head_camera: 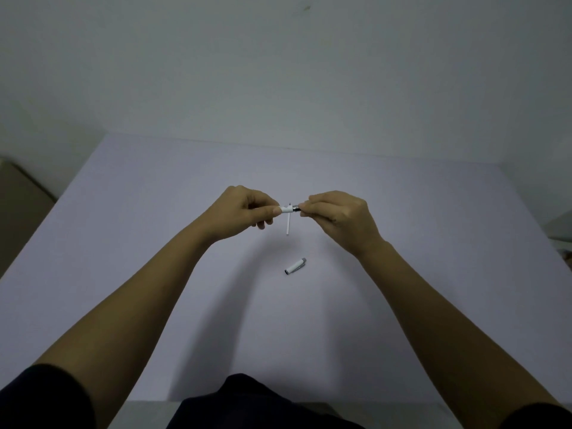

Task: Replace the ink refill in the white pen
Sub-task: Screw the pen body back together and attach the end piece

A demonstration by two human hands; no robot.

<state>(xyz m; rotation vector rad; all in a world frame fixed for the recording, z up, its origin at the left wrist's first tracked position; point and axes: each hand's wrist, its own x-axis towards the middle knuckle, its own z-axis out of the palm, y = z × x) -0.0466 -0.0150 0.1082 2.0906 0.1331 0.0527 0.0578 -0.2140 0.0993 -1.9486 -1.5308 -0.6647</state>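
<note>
Head view, operator A: Report hand positions.

Operator B: Both hands are raised above the table [154,243], near its middle. The left hand [241,212] holds the pen barrel [285,209] level, fingers curled tight around its left end. The right hand [337,212] pinches the metal tip section [296,208] at the barrel's right end between thumb and fingertips, fingers narrow.

A: Is the tip section joined to the barrel?

B: The two parts touch end to end. Whether they are threaded together cannot be told.

A: Location of the refill?

B: A thin white refill [289,222] shows just below the barrel, pointing toward the person. Whether it lies on the table or hangs from the hands cannot be told.

A: Other parts?

B: The cap [295,265] lies on the table, nearer the person, apart from both hands, tilted with its grey end up and right.

A: Clothing?

B: Dark sleeves [46,397] at the lower corners.
</note>
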